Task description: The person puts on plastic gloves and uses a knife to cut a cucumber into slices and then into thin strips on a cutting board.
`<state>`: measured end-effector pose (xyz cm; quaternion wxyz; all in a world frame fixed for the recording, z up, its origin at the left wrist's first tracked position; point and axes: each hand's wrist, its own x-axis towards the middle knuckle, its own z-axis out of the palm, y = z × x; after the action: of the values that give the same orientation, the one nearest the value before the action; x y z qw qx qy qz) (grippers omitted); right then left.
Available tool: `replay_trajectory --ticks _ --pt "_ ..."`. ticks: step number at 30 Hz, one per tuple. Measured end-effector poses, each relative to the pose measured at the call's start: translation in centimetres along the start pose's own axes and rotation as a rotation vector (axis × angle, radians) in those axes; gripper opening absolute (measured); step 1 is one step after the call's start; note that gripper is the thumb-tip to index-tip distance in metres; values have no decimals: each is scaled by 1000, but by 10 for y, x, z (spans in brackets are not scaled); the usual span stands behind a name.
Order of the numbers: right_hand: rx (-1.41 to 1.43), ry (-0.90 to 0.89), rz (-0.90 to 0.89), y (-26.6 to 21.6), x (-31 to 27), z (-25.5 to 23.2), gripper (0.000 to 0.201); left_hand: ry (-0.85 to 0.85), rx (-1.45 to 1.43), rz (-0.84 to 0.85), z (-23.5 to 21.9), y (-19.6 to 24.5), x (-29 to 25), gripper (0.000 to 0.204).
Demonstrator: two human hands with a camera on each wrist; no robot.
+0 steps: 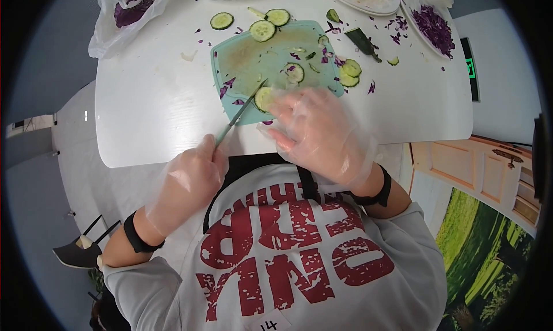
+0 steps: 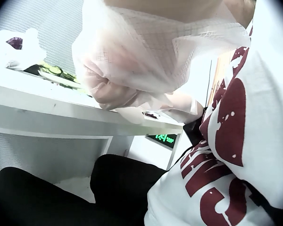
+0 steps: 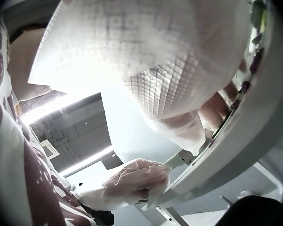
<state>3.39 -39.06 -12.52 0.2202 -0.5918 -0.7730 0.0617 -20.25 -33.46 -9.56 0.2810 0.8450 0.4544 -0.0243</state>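
Note:
My left hand, in a clear plastic glove, grips the green handle of a knife. The blade points up and away over the near left part of a light green cutting board. Its tip lies beside a cucumber slice near the board's front edge. Bent fingers of my gloved right hand hold that slice at its right side; the thumb sits apart, lower down. Another cucumber slice lies on the board beyond the fingers. In the right wrist view the glove hides most of the fingertips.
Cucumber slices and purple cabbage shreds lie around the board on the white table. A dark green cucumber end lies right of it. Farther back are a plastic bag with purple cabbage and a plate of shredded cabbage.

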Motion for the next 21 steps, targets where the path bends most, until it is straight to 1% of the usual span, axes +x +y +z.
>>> replay_trajectory --ticks 3,5,9,11,12,14,16,19,21 --pt "8 15 4 -1 0 -1 27 31 23 34 6 -1 5 17" --pt "25 37 -7 -1 -1 -2 27 64 -81 -7 8 -4 7 17" --pt "40 54 -10 -1 -2 -5 28 98 -68 -48 4 -2 0 18" --pt "50 31 7 -2 -2 -5 28 30 -193 -159 -1 3 -3 21" --pt "59 6 21 -2 -1 -5 29 32 -192 -159 -1 3 -4 21" --pt "49 20 3 0 -2 -3 28 14 -228 -178 -1 5 -5 22" --pt "38 34 -14 0 -3 -3 29 3 -205 -187 1 7 -6 22" --pt "21 7 -5 -2 -5 -3 29 -14 -203 -201 2 11 -8 23" --pt "16 56 -7 -2 -6 0 31 -15 -222 -204 2 11 -9 24"
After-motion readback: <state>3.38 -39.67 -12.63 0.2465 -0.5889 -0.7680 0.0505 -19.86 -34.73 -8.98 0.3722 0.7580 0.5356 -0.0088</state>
